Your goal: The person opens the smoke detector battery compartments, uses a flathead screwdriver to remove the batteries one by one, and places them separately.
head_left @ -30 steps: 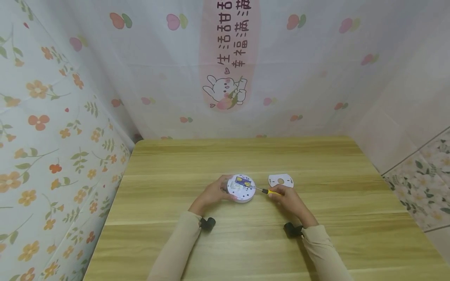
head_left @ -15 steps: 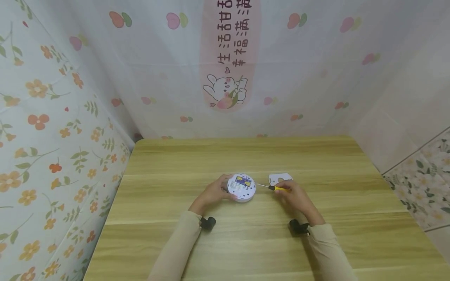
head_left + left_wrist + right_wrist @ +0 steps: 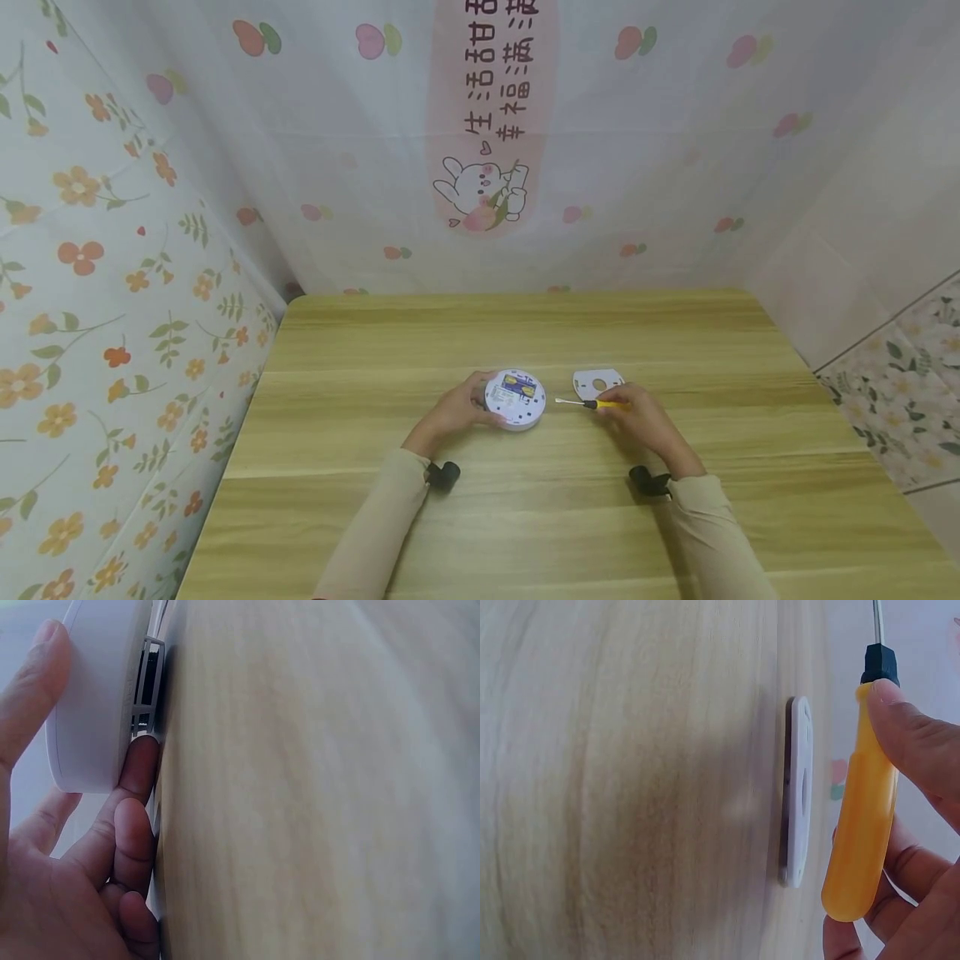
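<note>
The left hand (image 3: 457, 410) curls around the round white box (image 3: 515, 400) and holds its side. The box sits on the table (image 3: 525, 517). The right hand (image 3: 637, 421) pinches the yellow screwdriver (image 3: 592, 404). Its thin tip points at the box but stays a little apart from it. Just behind the right hand lies 1 flat white plate (image 3: 597, 382) with a hole.

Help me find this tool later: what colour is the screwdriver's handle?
Yellow, with a black collar; the screwdriver shows best in the right wrist view.
</note>
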### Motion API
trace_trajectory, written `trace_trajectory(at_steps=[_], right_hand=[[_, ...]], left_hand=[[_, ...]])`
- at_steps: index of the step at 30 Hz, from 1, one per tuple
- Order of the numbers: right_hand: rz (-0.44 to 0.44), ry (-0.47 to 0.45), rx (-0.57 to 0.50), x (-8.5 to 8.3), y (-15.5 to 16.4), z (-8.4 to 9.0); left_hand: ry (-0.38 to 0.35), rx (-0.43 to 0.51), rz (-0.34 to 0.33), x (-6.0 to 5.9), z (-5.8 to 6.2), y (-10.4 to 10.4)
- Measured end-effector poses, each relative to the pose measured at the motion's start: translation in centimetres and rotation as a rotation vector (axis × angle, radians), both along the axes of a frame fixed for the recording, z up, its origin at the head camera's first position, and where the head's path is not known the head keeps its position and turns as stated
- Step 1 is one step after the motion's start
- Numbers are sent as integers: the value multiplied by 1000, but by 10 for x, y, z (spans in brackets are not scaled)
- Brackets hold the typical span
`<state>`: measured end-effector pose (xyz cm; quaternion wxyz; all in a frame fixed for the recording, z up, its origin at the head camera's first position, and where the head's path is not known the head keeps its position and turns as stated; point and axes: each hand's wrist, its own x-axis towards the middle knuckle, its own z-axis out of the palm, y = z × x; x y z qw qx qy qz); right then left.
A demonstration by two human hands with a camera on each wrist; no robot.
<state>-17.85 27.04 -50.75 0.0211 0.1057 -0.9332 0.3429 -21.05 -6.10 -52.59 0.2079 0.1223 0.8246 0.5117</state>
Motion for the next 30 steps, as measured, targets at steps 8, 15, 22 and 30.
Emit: trace_trajectory(at_steps=[8,15,22,30], right_hand=[[-4,23,3,1,-3,0],[4,41,6,3,-6,-1],[17,55,30,4,-5,-2],[34,83,4,3,-6,-4]], left_hand=[[-6,6,11,2,0,1],[25,-29,13,8,2,-2],[4,34,-5,10,8,-9],[49,50,17,8,6,-10]])
